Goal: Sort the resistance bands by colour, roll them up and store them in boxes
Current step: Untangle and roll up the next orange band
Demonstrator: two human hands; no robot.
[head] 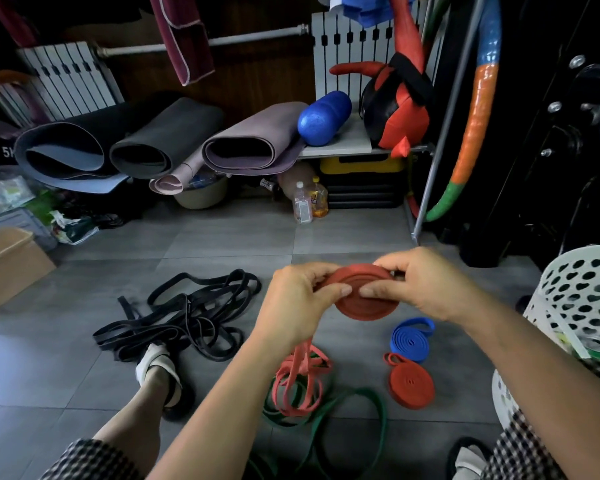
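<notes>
Both hands hold a red resistance band roll [364, 304] above the grey floor. My left hand [298, 303] grips its left edge with the thumb on the face. My right hand [420, 285] pinches its right side. A loose tail of the red band [300, 362] hangs from under the left hand down to a heap of red band [302, 386] on the floor. A rolled red band [411, 384] and a rolled blue band [411, 339] lie to the right. Green bands [361, 410] lie loose below. A tangle of black bands [187, 317] lies left.
A cardboard box [11, 265] stands at the far left. A white perforated basket [579, 306] is at the right. My foot in a sandal [158, 372] rests beside the black bands. Rolled mats [160, 140], bottles [309, 200] and a metal rack [444, 133] line the back.
</notes>
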